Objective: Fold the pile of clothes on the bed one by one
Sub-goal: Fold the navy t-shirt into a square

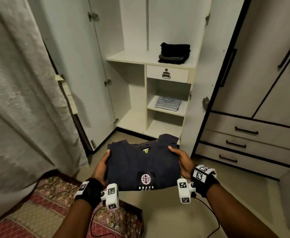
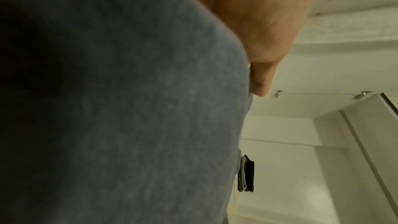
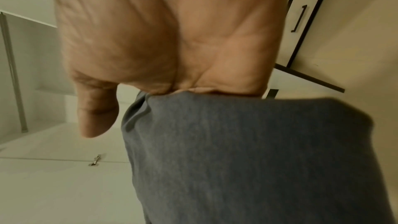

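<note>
I carry a folded navy T-shirt (image 1: pixel 140 164) with a pink globe print, held flat in front of an open white wardrobe (image 1: pixel 151 60). My left hand (image 1: pixel 102 166) grips its left edge, thumb on top. My right hand (image 1: pixel 181 160) grips its right edge the same way. The fingers under the cloth are hidden. In the left wrist view the shirt (image 2: pixel 129 108) fills the frame beside my left hand (image 2: pixel 258 40). The right wrist view shows the shirt (image 3: pixel 237 151) under my right hand (image 3: pixel 161 40).
A dark folded stack (image 1: pixel 174 53) lies on the wardrobe's upper shelf, above a small drawer (image 1: pixel 167 73). A striped folded garment (image 1: pixel 168 103) lies on a lower shelf. A second wardrobe with drawers (image 1: pixel 247 133) stands right. A curtain (image 1: pixel 20 91) hangs left, the patterned bed cover (image 1: pixel 46 203) below.
</note>
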